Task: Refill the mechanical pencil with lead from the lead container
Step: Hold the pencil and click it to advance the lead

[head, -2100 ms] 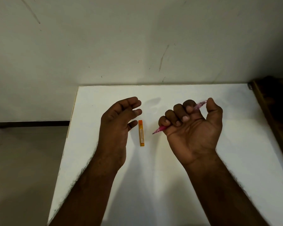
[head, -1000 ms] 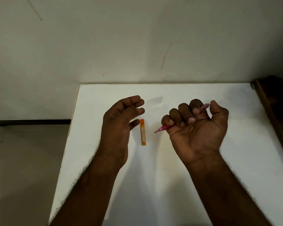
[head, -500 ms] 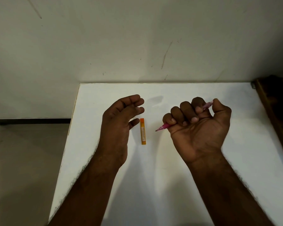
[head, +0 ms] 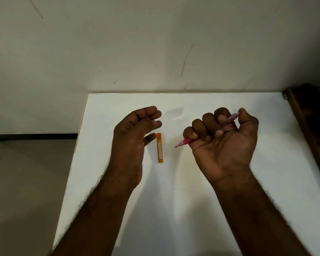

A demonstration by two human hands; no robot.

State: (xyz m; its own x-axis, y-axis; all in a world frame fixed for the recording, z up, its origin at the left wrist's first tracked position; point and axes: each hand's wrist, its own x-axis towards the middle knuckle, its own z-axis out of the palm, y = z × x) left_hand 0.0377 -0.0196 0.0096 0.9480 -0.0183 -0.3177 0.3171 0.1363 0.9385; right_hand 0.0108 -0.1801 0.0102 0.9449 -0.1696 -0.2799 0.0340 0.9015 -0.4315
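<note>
Gripping a pink mechanical pencil (head: 187, 141) in a fist, the right hand (head: 224, 143) was turned palm up above the white table (head: 201, 209), at about three o'clock from the lead container (head: 160, 147). All four fingers (head: 209, 124) were curled over the barrel and the thumb (head: 245, 116) sat at its upper end, which poked out toward one o'clock; the tip pointed out of the fist toward eight o'clock, in the direction of the container but apart from it.

The left hand (head: 133, 143) was at nine o'clock from the container, held on edge with its fingers loosely bent and slightly parted, holding nothing. Its little finger came just beside the container's top end; whether it touched could not be told.

The orange lead container lay flat on the table between the two hands, its long axis running twelve to six, darker cap at the far end. A pale label ran down its face, with print too small to read.
</note>
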